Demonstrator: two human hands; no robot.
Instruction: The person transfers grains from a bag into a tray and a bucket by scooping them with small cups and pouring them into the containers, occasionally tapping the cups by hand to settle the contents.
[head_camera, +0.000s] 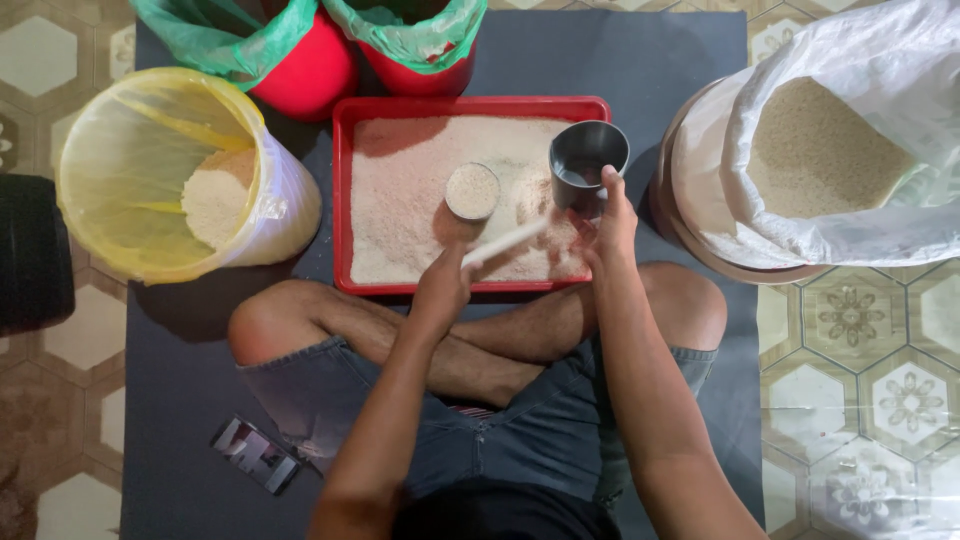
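Left hand (440, 290) closed around the white handle of a small scoop (473, 191), scoop cup level and full of rice, held over the middle of the red tray (345, 200). Right hand (612, 225) fingers wrapped on the side of a steel cup (588, 160), thumb up along its wall; cup sits at the tray's right rear corner, tilted slightly toward the camera, inside looks mostly empty. Scoop and cup near each other, not touching. Person sits cross-legged on a dark mat (180, 400), knees just in front of the tray's near edge, denim shorts. Phone (255, 455) lies on the mat beside the left thigh. Tray holds a spread layer of rice, thinner near the right side where the red base shows through. Left of tray: white bucket lined with a yellow bag (130, 170), tipped toward the camera, some rice in the bottom. Right of tray: open white woven sack (880, 120) in a round tub, well filled with rice. Behind the tray: two red buckets (320, 70) with green bag liners, contents not visible. Patterned tile floor (880, 380) around the mat.
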